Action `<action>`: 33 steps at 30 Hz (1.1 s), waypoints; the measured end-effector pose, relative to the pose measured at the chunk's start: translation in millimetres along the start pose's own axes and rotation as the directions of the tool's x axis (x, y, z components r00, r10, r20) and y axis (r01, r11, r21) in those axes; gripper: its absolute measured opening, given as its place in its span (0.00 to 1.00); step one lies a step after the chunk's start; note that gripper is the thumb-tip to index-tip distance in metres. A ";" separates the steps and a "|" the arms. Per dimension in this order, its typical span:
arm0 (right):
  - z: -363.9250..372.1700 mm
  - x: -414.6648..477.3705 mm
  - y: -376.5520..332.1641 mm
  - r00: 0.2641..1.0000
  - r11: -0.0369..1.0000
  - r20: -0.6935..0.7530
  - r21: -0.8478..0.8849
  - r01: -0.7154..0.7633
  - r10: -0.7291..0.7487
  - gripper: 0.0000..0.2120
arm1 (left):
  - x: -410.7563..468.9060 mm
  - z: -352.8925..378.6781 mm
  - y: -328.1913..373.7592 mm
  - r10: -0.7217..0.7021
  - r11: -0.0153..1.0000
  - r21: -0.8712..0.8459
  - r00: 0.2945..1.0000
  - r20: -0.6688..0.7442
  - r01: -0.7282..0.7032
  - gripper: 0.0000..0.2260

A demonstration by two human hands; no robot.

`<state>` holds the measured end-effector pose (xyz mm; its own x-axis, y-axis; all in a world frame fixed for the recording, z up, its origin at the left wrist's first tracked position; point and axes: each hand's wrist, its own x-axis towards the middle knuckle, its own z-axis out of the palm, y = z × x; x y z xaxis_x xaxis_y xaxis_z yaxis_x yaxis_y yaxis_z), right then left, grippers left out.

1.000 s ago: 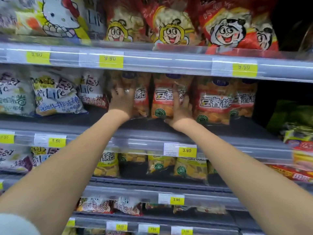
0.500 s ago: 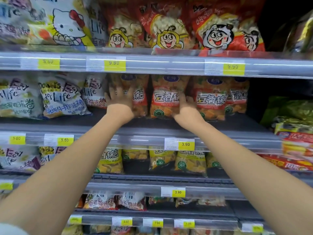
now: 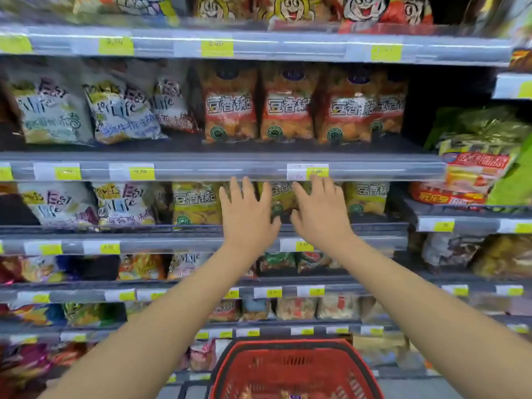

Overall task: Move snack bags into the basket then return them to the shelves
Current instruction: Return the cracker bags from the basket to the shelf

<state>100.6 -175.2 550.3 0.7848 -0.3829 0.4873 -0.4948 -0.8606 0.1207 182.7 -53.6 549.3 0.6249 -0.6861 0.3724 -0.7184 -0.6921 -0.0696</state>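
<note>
Several orange snack bags [image 3: 286, 108] stand upright in a row on the upper shelf. One shelf lower stand yellow snack bags [image 3: 195, 203] of the same brand. My left hand [image 3: 247, 214] and my right hand [image 3: 319, 211] reach side by side in front of the yellow bags, fingers spread and straight, holding nothing. A yellow bag [image 3: 280, 197] shows between the two hands. Whether my fingertips touch the bags I cannot tell. A red plastic basket [image 3: 296, 367] sits low in the view below my arms, with something small in its bottom.
White Easy Life bags [image 3: 121, 110] fill the left of both shelves. Shelf rails [image 3: 230, 168] carry yellow price tags. A dark gap [image 3: 426, 110] lies right of the orange bags. Green and red packs [image 3: 478, 156] stand on the neighbouring rack at right. More snacks fill the lower shelves.
Both hands have left the orange bags on the upper shelf and dropped to the yellow bags one shelf below. The view has tilted down, bringing the red basket into sight.
</note>
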 end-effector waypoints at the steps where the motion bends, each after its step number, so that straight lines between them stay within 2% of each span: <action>1: 7.3 -18.1 -4.6 1.000 1.000 0.004 0.002 -0.010 0.010 0.25 | -16.6 9.1 2.9 -0.006 1.000 -0.022 0.999 0.032 0.007 0.33; 3: 20.7 -57.1 -15.0 0.992 1.000 0.127 0.019 -0.020 0.017 0.26 | -50.4 32.5 8.1 -0.005 0.998 -0.061 0.994 0.107 0.011 0.33; 5: 42.3 -99.4 -22.5 0.953 0.997 0.302 0.051 -0.057 0.039 0.26 | -86.3 61.1 13.0 0.004 0.996 -0.084 0.983 0.184 0.012 0.33; 9: 90.6 -188.9 -31.1 0.858 0.986 0.502 0.058 -0.154 0.104 0.26 | -154.6 121.7 24.6 0.013 0.992 -0.120 0.931 0.365 0.033 0.33; 12: 124.4 -250.7 -26.6 0.721 0.980 0.677 -0.007 -0.198 0.150 0.29 | -198.9 168.7 35.3 0.017 0.992 -0.113 0.858 0.513 0.047 0.33; 16: 168.7 -324.0 -10.8 0.536 0.952 0.812 -0.075 -0.295 0.230 0.29 | -255.9 227.3 49.3 0.021 0.992 -0.104 0.737 0.675 0.067 0.33; 19: 197.6 -371.1 0.1 0.391 0.921 0.875 -0.137 -0.364 0.285 0.29 | -296.6 269.3 61.7 0.015 0.988 -0.113 0.655 0.755 0.108 0.32; 23: 237.8 -419.3 15.5 0.290 0.911 0.913 -0.166 -0.376 0.286 0.29 | -333.2 319.3 85.5 0.034 0.988 -0.110 0.533 0.845 0.111 0.33; 26: 274.2 -444.1 28.4 0.242 0.900 0.926 -0.177 -0.398 0.289 0.31 | -347.8 358.2 105.8 0.039 0.986 -0.113 0.487 0.872 0.124 0.36; 29: 318.0 -458.6 41.9 0.214 0.891 0.937 -0.166 -0.423 0.276 0.30 | -358.9 399.6 127.5 0.040 0.988 -0.105 0.459 0.888 0.116 0.34; 33: 388.6 -468.4 56.0 0.222 0.873 0.944 -0.114 -0.474 0.244 0.29 | -365.6 457.6 154.9 0.017 0.985 -0.089 0.433 0.901 0.147 0.34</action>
<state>-149.8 -174.6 -7.3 0.4061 -0.6120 -0.6786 -0.8465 -0.5317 -0.0271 -17.3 -12.5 -21.1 0.5341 -0.5109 -0.6736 -0.6433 -0.7626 0.0684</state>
